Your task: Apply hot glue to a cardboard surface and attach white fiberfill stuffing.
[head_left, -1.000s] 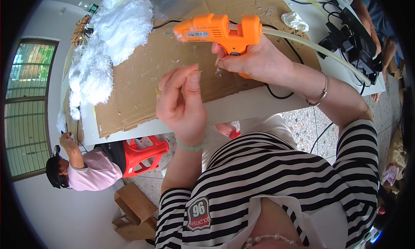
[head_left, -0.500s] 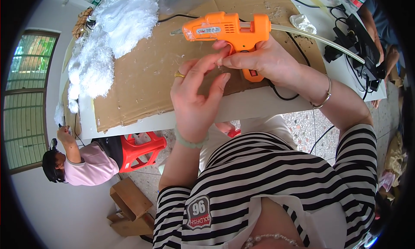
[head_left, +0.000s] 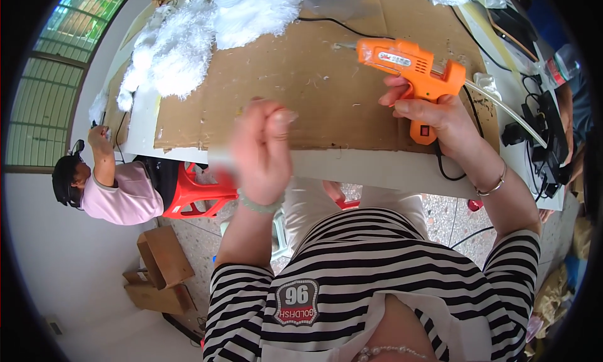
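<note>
Glue gun (head_left: 414, 64) of smooth, slightly glossy hard plastic, with a translucent, plastic-looking rod (head_left: 496, 100). Matt cardboard sheet (head_left: 282, 104), roughened by specks and strands, on a smooth tabletop (head_left: 352, 164). Fluffy, fibrous heap (head_left: 179, 54); shiny metal bangle (head_left: 494, 185); matt cloth shirt (head_left: 377, 255); glossy moulded plastic stool (head_left: 204, 189).

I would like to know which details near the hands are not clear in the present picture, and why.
Left hand: blurred in the head view; whether it holds something small cannot be told.
Orange glue gun: head view; the right hand covers part of its handle.
Pale stick: head view; its front end is hidden inside the gun.
White fluffy pile: head view; cut off by the top edge.
</note>
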Tool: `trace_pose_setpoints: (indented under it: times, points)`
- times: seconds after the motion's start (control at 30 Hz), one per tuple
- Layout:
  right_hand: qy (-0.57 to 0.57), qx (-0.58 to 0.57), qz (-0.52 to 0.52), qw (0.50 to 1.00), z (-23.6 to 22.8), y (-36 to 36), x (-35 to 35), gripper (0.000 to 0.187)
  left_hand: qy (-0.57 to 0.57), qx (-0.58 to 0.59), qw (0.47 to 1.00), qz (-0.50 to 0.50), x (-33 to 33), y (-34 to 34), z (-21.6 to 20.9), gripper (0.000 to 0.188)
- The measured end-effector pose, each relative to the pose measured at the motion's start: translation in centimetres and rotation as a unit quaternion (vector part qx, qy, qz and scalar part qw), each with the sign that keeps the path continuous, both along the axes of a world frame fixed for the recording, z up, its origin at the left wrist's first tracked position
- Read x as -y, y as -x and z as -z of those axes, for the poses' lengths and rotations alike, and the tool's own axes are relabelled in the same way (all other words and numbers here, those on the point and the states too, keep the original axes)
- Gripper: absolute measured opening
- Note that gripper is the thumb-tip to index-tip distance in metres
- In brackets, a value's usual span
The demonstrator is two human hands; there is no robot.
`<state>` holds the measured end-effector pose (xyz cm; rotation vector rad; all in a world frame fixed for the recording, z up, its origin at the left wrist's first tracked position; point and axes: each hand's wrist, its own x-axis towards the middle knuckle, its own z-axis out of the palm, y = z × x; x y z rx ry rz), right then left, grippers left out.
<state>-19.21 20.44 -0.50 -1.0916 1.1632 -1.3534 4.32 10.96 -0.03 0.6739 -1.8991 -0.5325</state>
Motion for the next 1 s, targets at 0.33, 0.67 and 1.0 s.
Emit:
trace_pose_setpoints:
  times: [0.33,0.67,1.0]
  points:
    - [0.004,0.019,0.087,0.996,-0.4,1.3,0.8,0.035,0.142,0.214,0.924,-0.284,4.4,-14.8,-1.9,0.051]
    - [0.017,0.062,0.146,0.987,0.1,2.8,1.7,0.034,-0.020,-0.039,0.987,-0.155,9.6,-12.9,-4.6,0.007]
    - [-0.006,0.074,0.144,0.987,0.6,3.0,1.9,0.031,-0.038,0.150,0.978,-0.142,19.5,0.4,-8.0,0.018]
